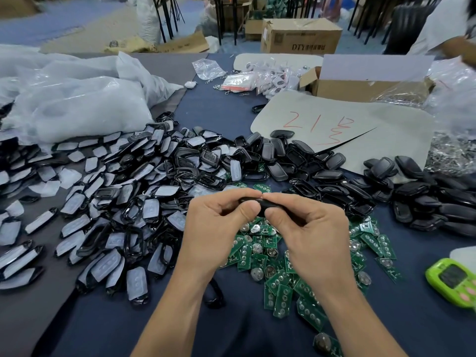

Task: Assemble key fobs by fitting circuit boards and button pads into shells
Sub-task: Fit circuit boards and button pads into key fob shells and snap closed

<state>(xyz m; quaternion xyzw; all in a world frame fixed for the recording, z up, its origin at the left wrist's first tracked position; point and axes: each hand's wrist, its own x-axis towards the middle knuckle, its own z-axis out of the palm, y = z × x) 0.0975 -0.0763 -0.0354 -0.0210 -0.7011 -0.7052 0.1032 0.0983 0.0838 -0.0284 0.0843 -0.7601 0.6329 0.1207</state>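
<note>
Both hands meet at mid-frame over the table and pinch one black key fob shell between thumbs and forefingers. My left hand holds its left end, my right hand its right end; most of the shell is hidden by the fingers. Beneath the hands lies a heap of green circuit boards with round metal battery clips. To the left spreads a big pile of black shell frames with whitish button pads. Closed black shell halves are heaped behind and to the right.
A green handheld device lies at the right edge. Grey card with red writing, cardboard boxes, small plastic bags with key rings and large white bags sit farther back. Another person's sleeve shows top right.
</note>
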